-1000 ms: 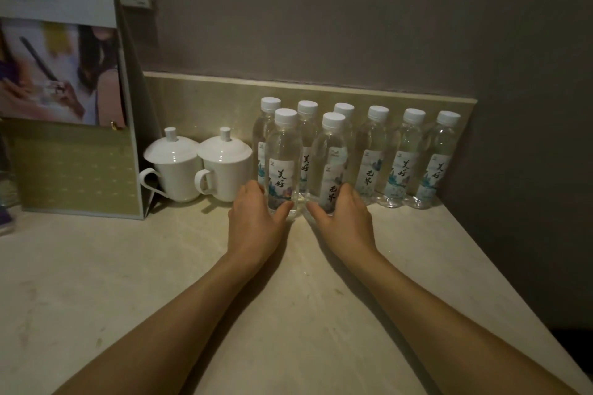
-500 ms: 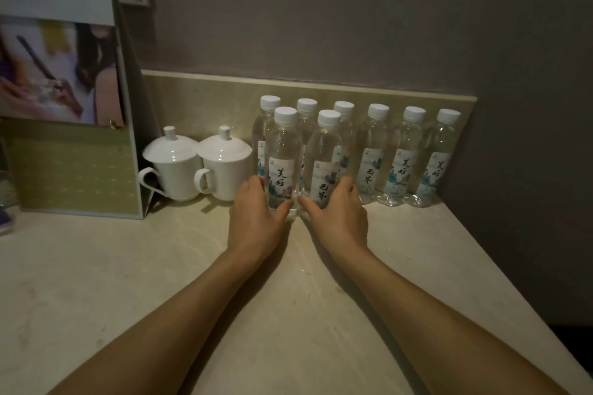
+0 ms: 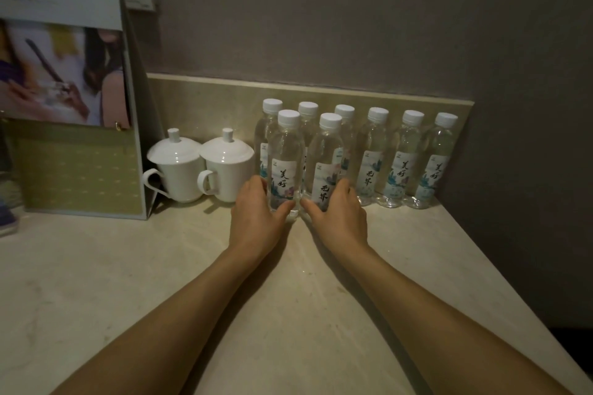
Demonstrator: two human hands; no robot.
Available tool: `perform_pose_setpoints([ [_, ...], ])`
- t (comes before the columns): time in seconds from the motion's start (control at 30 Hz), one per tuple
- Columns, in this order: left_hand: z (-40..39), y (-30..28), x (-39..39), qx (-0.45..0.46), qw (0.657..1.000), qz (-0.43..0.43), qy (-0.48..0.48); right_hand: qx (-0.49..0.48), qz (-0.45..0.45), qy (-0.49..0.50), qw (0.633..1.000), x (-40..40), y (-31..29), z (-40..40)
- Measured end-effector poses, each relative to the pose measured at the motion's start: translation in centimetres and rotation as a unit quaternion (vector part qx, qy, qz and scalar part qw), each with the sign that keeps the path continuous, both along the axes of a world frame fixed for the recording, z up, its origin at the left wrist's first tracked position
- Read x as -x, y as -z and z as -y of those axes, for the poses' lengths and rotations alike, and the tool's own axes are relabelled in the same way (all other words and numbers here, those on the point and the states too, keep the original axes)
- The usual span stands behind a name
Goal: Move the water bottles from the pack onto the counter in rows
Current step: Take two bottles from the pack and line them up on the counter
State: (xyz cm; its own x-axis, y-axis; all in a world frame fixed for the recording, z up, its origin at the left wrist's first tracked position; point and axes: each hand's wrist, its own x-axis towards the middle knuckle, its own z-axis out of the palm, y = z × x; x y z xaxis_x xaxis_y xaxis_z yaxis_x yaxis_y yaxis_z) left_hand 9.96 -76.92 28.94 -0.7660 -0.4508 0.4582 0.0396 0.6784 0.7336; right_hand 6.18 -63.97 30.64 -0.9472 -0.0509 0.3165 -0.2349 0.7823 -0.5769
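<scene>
A: We are logging the pale beige stone counter (image 3: 96, 298) first, then the tall green and white folding card stand with a photo (image 3: 70, 106) standing at its left rear.

B: We are listing next two white lidded ceramic cups (image 3: 205, 167), standing side by side, just left of the bottles.

A: We are counting eight clear plastic water bottles with white caps. Six are standing as the back row (image 3: 404, 160) against the low beige backsplash (image 3: 208, 99); two are standing as the front row (image 3: 305, 160), touching each other.

B: Our left hand (image 3: 256, 218) is wrapping narrowly round the base of the front left bottle (image 3: 285, 163).

A: Our right hand (image 3: 340, 218) is curling likewise round the front right bottle (image 3: 327, 167), thumbs nearly meeting.
</scene>
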Motion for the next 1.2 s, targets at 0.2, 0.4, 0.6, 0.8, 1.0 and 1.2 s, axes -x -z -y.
perform_pose_setpoints([
  [0.2,-0.41,-0.21,0.16,-0.003,1.0,-0.009,-0.003,-0.012,0.013,0.003,1.0,-0.15,-0.18,0.15],
  [0.4,-0.48,-0.27,0.19,-0.014,1.0,0.001,-0.005,-0.038,0.053,-0.027,0.998,0.01,-0.66,0.07],
  [0.6,-0.45,-0.41,0.12,-0.001,1.0,0.005,0.001,-0.043,0.058,-0.015,0.997,0.05,-0.86,0.27],
  [0.8,-0.65,-0.62,-0.19,-0.007,1.0,0.009,-0.006,-0.017,0.052,-0.004,0.998,-0.35,-0.72,0.47],
  [1.0,-0.83,-0.61,-0.47,-0.017,1.0,0.008,-0.012,-0.003,0.061,0.0,0.998,-0.63,-0.9,0.57],
  [1.2,-0.83,-0.63,-0.53,-0.024,1.0,0.009,-0.01,0.002,0.056,0.004,0.998,-0.68,-0.79,0.64],
])
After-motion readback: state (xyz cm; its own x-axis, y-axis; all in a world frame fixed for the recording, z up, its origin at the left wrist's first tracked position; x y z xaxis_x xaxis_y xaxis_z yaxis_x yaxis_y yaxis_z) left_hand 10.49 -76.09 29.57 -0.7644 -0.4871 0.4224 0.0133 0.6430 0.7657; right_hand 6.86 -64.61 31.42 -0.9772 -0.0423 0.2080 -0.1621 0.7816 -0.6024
